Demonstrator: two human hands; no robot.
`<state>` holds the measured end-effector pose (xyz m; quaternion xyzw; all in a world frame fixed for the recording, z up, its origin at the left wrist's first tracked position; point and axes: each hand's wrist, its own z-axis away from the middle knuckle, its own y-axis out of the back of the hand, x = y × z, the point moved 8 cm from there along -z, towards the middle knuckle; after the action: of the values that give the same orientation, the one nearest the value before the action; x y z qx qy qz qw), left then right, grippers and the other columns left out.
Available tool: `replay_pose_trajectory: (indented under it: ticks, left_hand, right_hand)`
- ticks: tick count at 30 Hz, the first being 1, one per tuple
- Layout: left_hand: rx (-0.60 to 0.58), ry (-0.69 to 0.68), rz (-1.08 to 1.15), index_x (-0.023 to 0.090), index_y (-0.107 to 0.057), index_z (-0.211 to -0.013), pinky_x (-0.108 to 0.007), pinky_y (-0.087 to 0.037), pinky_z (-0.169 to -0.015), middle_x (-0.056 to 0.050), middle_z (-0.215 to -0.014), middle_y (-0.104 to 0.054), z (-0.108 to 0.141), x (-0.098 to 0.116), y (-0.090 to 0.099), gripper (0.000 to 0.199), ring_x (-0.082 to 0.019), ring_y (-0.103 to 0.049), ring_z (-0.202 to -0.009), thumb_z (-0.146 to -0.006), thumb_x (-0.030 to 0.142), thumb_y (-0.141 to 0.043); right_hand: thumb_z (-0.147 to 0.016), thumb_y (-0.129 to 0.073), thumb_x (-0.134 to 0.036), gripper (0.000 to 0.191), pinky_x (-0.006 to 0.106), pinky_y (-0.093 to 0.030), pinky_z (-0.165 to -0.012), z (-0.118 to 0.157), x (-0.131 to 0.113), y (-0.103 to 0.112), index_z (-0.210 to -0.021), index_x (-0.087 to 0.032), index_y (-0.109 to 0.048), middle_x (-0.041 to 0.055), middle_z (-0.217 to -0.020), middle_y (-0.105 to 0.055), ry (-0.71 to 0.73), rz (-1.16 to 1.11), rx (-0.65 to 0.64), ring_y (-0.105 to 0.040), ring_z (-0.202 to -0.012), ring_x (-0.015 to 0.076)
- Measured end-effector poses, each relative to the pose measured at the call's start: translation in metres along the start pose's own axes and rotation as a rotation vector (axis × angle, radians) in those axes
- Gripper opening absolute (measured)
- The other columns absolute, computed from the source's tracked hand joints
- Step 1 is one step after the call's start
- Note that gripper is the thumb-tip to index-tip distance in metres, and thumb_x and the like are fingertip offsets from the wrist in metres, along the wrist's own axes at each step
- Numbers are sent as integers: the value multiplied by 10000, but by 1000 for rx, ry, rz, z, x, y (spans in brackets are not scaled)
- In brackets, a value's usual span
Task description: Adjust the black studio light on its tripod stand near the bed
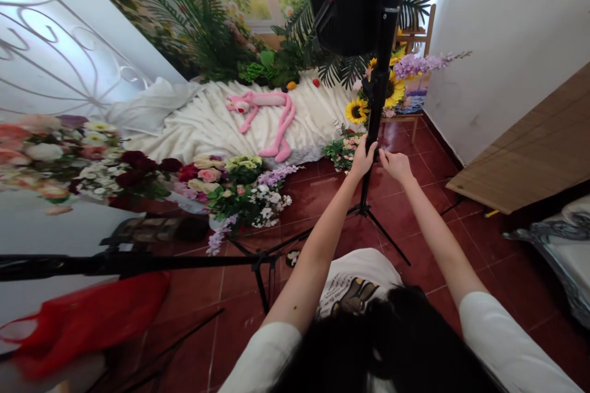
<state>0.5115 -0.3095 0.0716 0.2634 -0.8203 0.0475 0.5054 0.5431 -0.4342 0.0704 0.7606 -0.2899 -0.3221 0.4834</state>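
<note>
Dark hair [391, 350] overlapping your shirt [353, 279], lamp [348, 12] cropped, left hand [362, 159] gripping pole [378, 98], right hand [396, 166] beside it, grip unclear, floor [431, 196] extending rightward.

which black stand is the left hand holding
The left hand holds the stand bearing the large black fixture; the other stand, at the person's left, has no hand on it.

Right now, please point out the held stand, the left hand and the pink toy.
Held stand [376, 104], head view: its pole.
Left hand [363, 159], head view: its back.
Pink toy [270, 99], head view: its torso.
</note>
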Motion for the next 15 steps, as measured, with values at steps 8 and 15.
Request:
replay_pose_trajectory:
  ticks: [8, 15]
  left_hand:
    - [-4, -24, 22, 229, -517, -1313, -433, -455, -1096, -128, -1187, -648, -1, -9, -2, 519, -228, -596, -1225, -955, 589, -412]
    - [-11, -54, 23, 237, -478, -1380, -436, -437, -1120, -126, -1255, -631, -1, -13, -3, 571, -237, -587, -1245, -958, 609, -376]
  right_hand:
    - [-1029, -325, -447, 628, 249, -422, -627, -11, 9, -17, -595, -161, -677, 89, -541, -639, -2, -210, -55, -663, -633, 186]
    - [-1023, -180, -574, 795, 264, -448, -610, -10, 4, -22, -339, -232, -398, 19, -352, -436, -53, -635, -77, -502, -404, 124]
